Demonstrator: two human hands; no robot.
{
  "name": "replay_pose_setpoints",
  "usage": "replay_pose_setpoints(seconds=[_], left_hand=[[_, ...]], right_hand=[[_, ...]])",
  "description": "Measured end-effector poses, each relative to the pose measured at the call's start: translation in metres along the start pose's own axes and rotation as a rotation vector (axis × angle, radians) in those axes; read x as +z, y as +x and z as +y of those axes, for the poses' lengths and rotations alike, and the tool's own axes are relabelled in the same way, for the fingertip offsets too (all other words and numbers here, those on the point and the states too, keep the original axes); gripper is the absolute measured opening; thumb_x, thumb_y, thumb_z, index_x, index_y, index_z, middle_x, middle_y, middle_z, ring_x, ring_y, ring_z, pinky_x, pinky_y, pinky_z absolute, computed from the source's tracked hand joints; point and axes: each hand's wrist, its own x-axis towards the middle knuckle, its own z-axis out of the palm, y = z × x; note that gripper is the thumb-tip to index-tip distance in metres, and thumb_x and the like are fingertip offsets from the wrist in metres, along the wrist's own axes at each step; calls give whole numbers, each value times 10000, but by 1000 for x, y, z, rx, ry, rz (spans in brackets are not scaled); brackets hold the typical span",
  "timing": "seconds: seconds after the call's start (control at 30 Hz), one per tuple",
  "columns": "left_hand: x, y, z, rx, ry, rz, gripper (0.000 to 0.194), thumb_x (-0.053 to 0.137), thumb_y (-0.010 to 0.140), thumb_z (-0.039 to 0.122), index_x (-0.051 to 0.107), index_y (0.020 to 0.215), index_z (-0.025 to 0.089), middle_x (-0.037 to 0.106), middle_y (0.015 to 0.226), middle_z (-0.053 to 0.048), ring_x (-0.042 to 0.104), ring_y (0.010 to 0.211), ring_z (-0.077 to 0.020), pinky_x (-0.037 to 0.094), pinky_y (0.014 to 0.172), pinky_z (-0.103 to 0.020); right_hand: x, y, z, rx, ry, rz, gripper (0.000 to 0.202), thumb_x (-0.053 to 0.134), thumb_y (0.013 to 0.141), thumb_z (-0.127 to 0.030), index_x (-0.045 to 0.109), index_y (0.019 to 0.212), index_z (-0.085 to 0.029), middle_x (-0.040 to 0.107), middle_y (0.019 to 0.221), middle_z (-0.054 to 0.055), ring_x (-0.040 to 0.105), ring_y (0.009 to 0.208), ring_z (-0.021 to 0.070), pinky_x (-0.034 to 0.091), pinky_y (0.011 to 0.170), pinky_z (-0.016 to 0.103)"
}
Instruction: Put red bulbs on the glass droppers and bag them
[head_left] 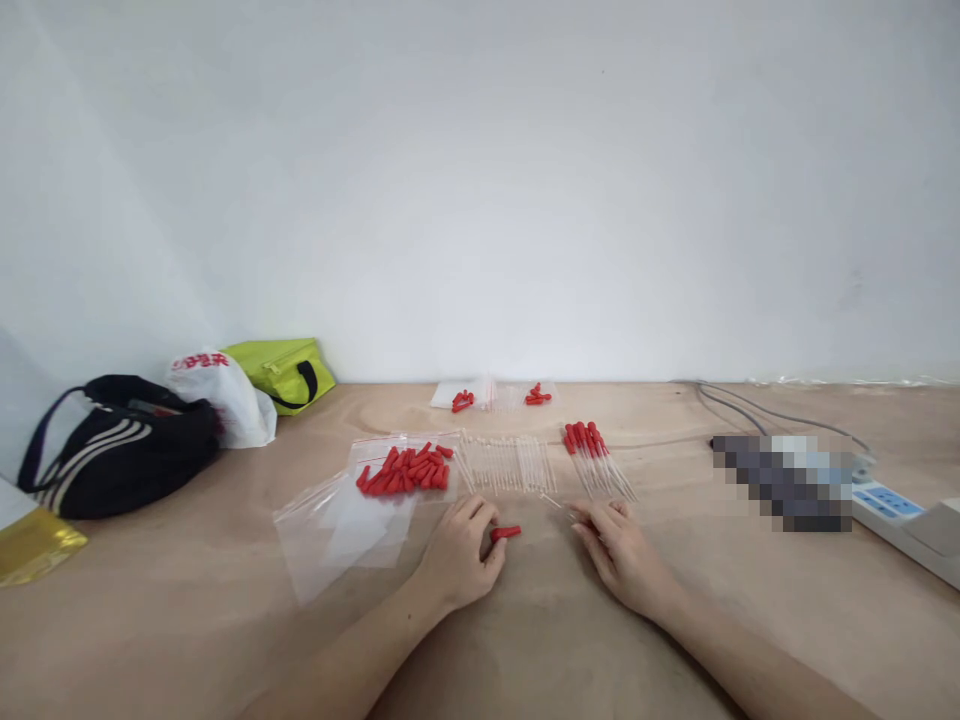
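Over the tabletop [187, 610], the left hand [460, 555] pinches a red bulb [508, 533] in its narrowed grip while the right hand [616, 552] pinches a thin tube [556, 503], which could slip or snap if pressed at an angle.

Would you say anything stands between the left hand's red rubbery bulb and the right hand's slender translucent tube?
Nothing visible does: just wooden tabletop shows between the red rubbery bulb and the slender translucent tube.
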Motion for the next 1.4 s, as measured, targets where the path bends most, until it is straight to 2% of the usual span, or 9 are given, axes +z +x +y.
replay_pose_setpoints(seconds=[0.1,0.27,0.47,0.8,1.1,1.3,1.4], left_hand=[[4,2,-3,-12,-103,-19,110,553,717,218,559,820,179,547,812,-38,530,779,-195,428,700,-312],[10,7,-5,-55,-210,-12,90,499,789,192,570,733,181,550,768,-24,534,768,-176,422,697,-290],[10,7,-5,-93,-307,-15,56,452,818,181,506,804,185,580,778,-9,535,739,-163,414,663,-275],[7,8,-1,-23,-371,-9,134,442,830,183,558,897,189,636,861,-33,571,805,-173,444,709,-292],[10,7,-4,42,-317,18,195,422,843,208,600,774,166,632,724,-28,566,694,-158,418,625,-260],[3,8,-5,190,-164,-41,214,414,859,208,608,773,179,649,713,-18,566,673,-158,364,658,-300],[2,8,-5,216,-130,-22,232,394,870,220,596,765,178,647,707,-19,563,665,-156,356,671,-308]], right_hand=[[-1,2,-5,-24,-44,-46,283,311,883,-174,513,1080,-201,597,778,43,530,673,150,329,662,298],[1,13,-11,-22,-41,-90,246,356,875,-175,595,918,-212,612,783,36,543,713,144,294,695,308],[-1,14,-13,-34,-23,-61,208,390,868,-191,596,888,-214,623,777,17,551,712,118,279,721,297],[-2,16,-13,-37,-17,-121,214,390,872,-202,600,909,-227,626,795,18,557,721,122,283,702,294],[-4,20,-10,-105,61,-193,251,402,868,-186,602,1008,-245,616,773,10,533,690,116,264,676,289],[-5,25,-11,-134,16,-209,286,396,849,-140,612,987,-268,611,747,-4,523,661,105,224,650,287],[-3,24,-14,-128,-19,-187,272,385,842,-140,622,928,-241,602,727,5,518,662,112,210,643,288]])
